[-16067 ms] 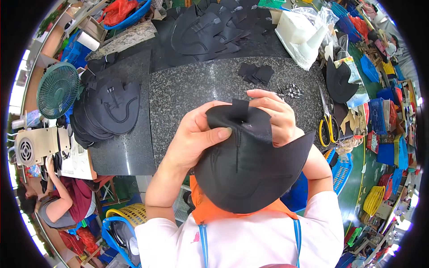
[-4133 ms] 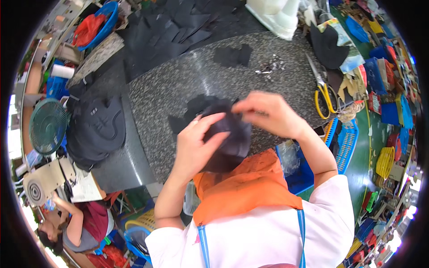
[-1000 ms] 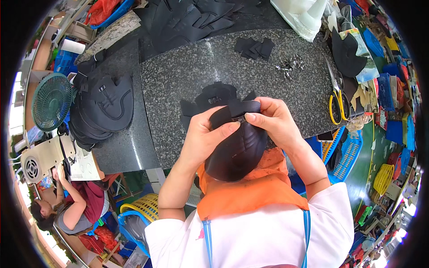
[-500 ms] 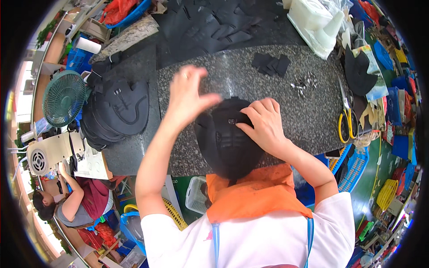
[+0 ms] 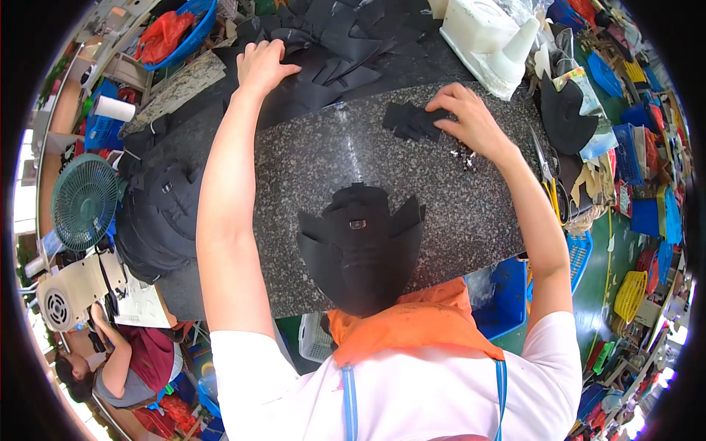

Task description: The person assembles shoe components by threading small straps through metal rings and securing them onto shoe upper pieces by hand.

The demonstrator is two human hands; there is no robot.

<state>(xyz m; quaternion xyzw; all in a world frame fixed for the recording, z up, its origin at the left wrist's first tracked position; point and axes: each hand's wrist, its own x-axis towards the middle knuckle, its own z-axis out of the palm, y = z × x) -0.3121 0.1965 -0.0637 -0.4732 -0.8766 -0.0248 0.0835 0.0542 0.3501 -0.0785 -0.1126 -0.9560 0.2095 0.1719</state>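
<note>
A folded black foam piece (image 5: 362,246) with side flaps and a small metal clip lies flat on the speckled granite table (image 5: 309,162), near its front edge. My left hand (image 5: 262,62) reaches far back and rests, fingers spread, on a heap of black cut foam sheets (image 5: 346,40). At the right, my right hand (image 5: 471,117) lies on a small pile of black foam scraps (image 5: 412,120), beside a scatter of small metal clips (image 5: 465,156). I cannot tell whether either hand grips a piece.
A stack of finished black pieces (image 5: 158,220) sits at the table's left, by a green fan (image 5: 82,200). Yellow-handled scissors (image 5: 548,184) lie at the right edge. A white machine (image 5: 485,37) stands at the back right. Another person (image 5: 118,360) sits lower left.
Both hands have let go of the folded black piece, which now lies flat on the table. My left hand went to the back heap, my right hand to the scraps.
</note>
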